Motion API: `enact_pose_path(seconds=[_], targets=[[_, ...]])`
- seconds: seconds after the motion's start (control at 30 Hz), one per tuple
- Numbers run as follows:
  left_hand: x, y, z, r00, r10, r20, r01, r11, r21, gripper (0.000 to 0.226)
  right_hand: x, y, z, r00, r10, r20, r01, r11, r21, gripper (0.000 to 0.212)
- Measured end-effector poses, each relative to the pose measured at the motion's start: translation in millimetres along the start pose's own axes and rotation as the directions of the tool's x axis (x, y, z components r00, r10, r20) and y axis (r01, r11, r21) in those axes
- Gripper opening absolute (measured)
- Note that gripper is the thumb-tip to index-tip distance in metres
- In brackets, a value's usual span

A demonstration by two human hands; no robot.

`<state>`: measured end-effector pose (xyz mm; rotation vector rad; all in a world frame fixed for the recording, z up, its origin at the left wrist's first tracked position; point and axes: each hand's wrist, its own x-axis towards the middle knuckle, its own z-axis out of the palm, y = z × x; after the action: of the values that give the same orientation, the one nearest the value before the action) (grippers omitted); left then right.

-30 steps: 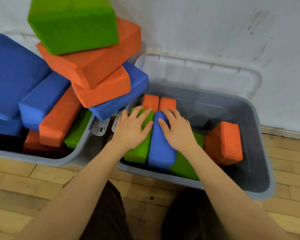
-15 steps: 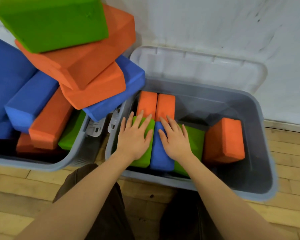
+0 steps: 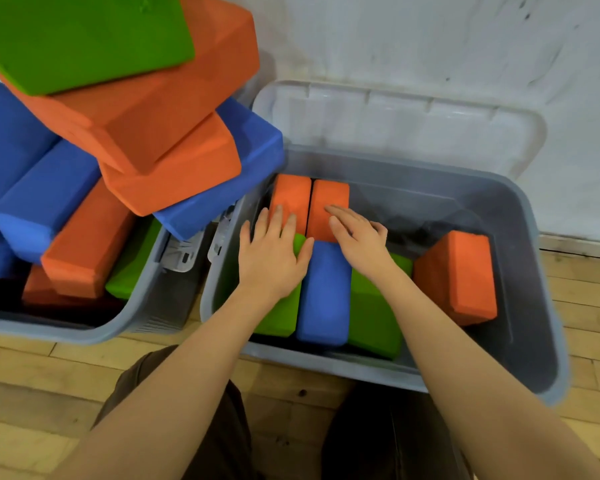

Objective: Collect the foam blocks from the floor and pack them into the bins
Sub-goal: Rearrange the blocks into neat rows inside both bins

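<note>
Two grey bins sit side by side on the wood floor. Right bin [image 3: 534, 237] holds six foam blocks: three orange, two green, one blue. Left hand [image 3: 274, 258] lies flat, fingers spread, on the near green block [image 3: 281, 313], fingertips reaching the left orange block [image 3: 291, 195]. Right hand [image 3: 361, 240] rests with straight fingers on the second orange block [image 3: 329, 199], above the blue block [image 3: 323, 299]. Third orange block [image 3: 461, 275] leans apart at right. Left bin [image 3: 146, 306] is heaped over its rim with blue, orange and green blocks.
</note>
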<state>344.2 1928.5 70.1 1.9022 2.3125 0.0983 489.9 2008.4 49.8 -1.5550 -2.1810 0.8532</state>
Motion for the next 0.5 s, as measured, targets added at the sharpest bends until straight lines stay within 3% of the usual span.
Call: enact_pose_path(seconds=[0.17, 0.33, 0.5], targets=[[3.9, -9.3, 5.3, 1.0, -0.011, -0.002, 0.011, 1.0, -0.015, 0.07, 34.8, -9.7, 9.4, 0.995, -0.064, 0.083, 0.065, 0.998, -0.008, 0.035], [6.4, -12.8, 6.9, 1.0, -0.007, 0.006, 0.007, 1.0, -0.014, 0.071, 59.2, -8.5, 16.3, 0.941, -0.128, 0.314, 0.223, 0.931, -0.288, 0.042], [13.2, -21.3, 23.4, 0.999, 0.008, 0.033, -0.007, 1.0, -0.017, 0.073, 75.6, -4.8, 26.1, 0.96, -0.141, 0.242, 0.218, 0.92, -0.327, 0.044]])
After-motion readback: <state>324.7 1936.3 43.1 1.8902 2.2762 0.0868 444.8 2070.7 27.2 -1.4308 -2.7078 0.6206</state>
